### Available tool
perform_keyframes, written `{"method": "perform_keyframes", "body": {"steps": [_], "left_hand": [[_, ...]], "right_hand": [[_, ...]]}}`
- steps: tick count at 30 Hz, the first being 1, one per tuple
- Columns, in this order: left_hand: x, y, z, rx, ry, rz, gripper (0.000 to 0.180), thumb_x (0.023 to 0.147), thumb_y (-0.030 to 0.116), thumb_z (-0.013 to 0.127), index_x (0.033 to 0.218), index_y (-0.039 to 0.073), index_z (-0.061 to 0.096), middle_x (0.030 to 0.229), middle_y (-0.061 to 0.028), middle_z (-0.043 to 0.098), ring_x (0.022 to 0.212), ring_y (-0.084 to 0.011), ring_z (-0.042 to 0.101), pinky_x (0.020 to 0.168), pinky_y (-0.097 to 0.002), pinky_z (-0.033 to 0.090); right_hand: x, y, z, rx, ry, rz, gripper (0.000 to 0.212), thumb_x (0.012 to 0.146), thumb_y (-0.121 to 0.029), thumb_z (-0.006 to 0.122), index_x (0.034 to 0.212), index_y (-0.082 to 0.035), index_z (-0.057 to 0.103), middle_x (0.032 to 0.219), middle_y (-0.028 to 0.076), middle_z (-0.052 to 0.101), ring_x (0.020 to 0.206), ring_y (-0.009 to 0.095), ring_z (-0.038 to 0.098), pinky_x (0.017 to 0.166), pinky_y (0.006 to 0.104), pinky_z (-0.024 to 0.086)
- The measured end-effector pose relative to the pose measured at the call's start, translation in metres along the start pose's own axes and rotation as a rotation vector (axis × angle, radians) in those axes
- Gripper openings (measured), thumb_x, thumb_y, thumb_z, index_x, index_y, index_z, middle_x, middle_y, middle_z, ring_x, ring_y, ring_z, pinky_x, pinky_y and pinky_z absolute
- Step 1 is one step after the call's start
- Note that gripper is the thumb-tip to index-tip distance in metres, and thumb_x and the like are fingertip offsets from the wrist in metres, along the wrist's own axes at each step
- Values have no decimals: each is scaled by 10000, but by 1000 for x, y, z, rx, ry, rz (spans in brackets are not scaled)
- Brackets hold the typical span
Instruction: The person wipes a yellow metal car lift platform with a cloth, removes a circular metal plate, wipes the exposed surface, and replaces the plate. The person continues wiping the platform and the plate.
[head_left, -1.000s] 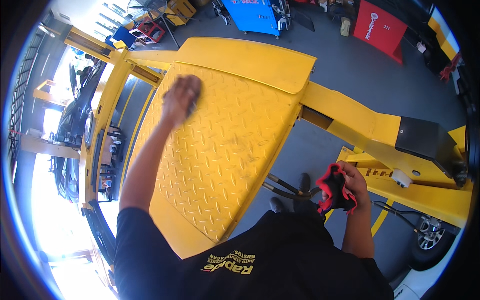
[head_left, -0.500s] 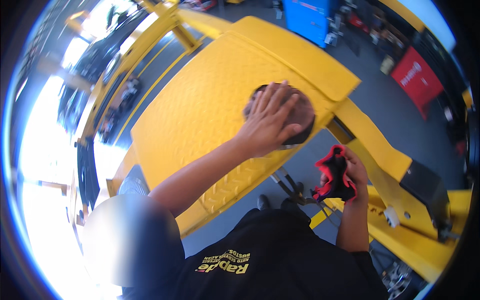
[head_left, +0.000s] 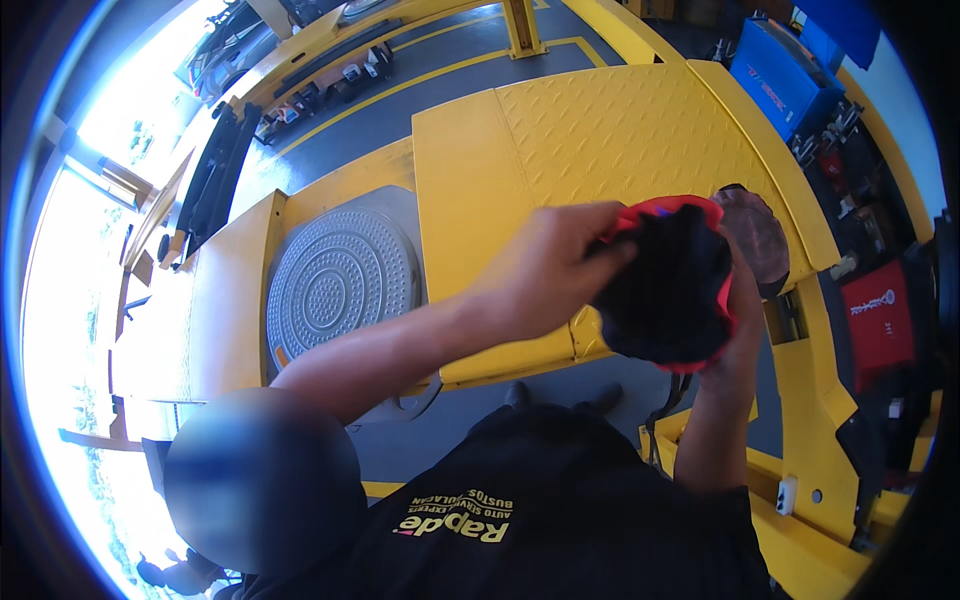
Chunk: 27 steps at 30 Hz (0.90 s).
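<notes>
Both hands grip a black cloth piece with a red edge (head_left: 668, 285), a pouch-like or rag-like thing whose exact kind I cannot make out. My left hand (head_left: 565, 268) pinches its left upper edge between thumb and fingers. My right hand (head_left: 742, 310) holds its right side, with most of the fingers hidden behind the fabric. Between the hands the cloth is spread wide, held above the near edge of a yellow platform (head_left: 620, 130) with a raised tread pattern. Just beyond my right hand, a round brown pad or cloth with a dark rim (head_left: 758, 240) lies on the platform's right end.
A round grey turntable plate (head_left: 345, 285) with rings of bumps sits left of the platform. Yellow lift beams (head_left: 810, 380) run along the right. A blue tool cabinet (head_left: 780, 80) and a red panel (head_left: 880, 320) stand farther right. Cables (head_left: 668, 405) hang below the platform.
My left hand has left the round brown pad and now holds the red-edged black cloth with my right hand. The cloth, bunched before, is spread out. The view has swung left, bringing in the turntable plate.
</notes>
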<state>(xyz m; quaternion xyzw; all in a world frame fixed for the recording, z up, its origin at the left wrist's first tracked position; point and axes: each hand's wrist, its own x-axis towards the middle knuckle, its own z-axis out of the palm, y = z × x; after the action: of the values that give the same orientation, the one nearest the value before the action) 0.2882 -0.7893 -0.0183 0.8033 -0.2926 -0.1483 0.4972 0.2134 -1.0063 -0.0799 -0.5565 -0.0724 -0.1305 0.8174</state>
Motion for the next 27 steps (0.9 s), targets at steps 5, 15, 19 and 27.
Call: {"method": "perform_keyframes", "body": {"steps": [5, 15, 19, 27], "left_hand": [[-47, -32, -95, 163, 39, -196, 380, 1039, 195, 666, 1361, -3, 630, 1199, -134, 745, 1130, -258, 708, 1004, -404, 548], [-52, -178, -74, 871, -4, 211, 814, 1008, 611, 566, 1644, 137, 385, 1731, -129, 315, 1594, -414, 257, 1306, -564, 143], [51, -244, -141, 961, 264, 76, 783, 1036, 635, 502, 1631, 134, 410, 1691, -147, 392, 1559, -411, 331, 1295, -506, 205], [-47, -170, -56, 808, -105, 305, 851, 919, 502, 700, 1595, 70, 417, 1668, -182, 380, 1550, -418, 318, 1275, -575, 219]], "right_hand": [[5, 9, 37, 93, 23, 104, 414, 1099, -269, 540, 1397, 16, 579, 1075, 47, 623, 1045, 131, 653, 900, 321, 557], [0, -11, -30, -870, 370, -24, 382, 1100, -292, 575, 1376, -38, 646, 1268, 70, 657, 1155, 203, 646, 1002, 354, 498], [69, -3, -158, -1743, 317, -71, 507, 1087, -437, 559, 1417, -59, 635, 1458, 163, 616, 1363, 341, 577, 1161, 431, 422], [105, 52, -202, -2100, 139, -50, 486, 1108, -336, 500, 1492, -44, 553, 1596, 196, 480, 1500, 385, 412, 1221, 496, 359]]}}
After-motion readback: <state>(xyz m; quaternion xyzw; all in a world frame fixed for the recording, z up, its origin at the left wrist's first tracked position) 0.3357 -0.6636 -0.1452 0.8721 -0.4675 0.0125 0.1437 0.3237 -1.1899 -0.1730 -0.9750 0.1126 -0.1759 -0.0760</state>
